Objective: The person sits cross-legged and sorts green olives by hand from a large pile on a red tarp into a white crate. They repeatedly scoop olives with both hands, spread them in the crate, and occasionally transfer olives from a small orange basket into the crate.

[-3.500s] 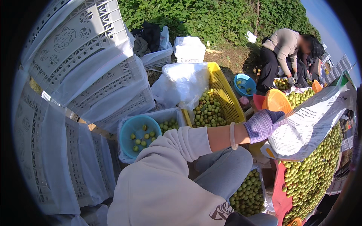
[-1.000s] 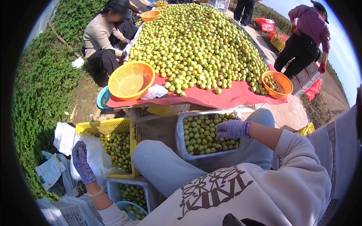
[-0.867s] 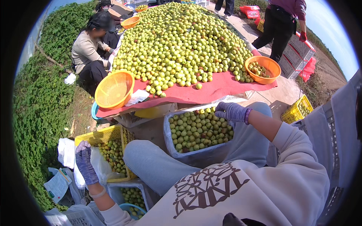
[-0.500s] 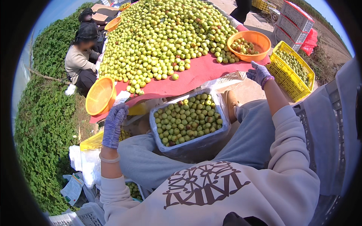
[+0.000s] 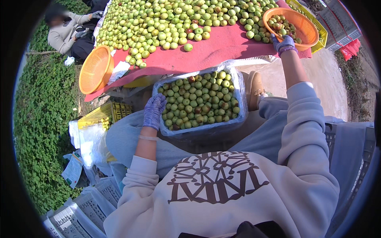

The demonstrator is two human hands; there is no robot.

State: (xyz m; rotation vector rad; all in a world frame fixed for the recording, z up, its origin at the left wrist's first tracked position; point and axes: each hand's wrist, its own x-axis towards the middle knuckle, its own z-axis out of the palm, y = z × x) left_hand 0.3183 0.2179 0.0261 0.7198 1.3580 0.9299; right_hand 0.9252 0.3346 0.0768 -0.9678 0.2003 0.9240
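A crate lined with pale blue plastic (image 5: 242,85) stands between my legs, full of green jujubes (image 5: 198,99), some with brown patches. My left hand (image 5: 154,109), in a purple-white knit glove, is at the crate's left rim with its fingers drawn together. What they hold, if anything, is hidden. My gloved right hand (image 5: 285,43) reaches forward to the orange basket (image 5: 307,29) at the table's right, its fingers closed over the near rim. Mostly browned jujubes lie in that basket. Beyond the crate, a large heap of green jujubes (image 5: 158,27) covers the red cloth (image 5: 222,43).
Another orange basket (image 5: 95,69) leans at the table's left edge. A yellow crate (image 5: 119,111) and white crates (image 5: 91,208) stand to my left. Stacked white crates (image 5: 337,22) rise at the far right. A person in dark gloves (image 5: 71,35) sits at far left.
My right hand has moved onto the orange basket's rim. The left hand has come from beside the table edge to the lined crate's left rim. The view has shifted.
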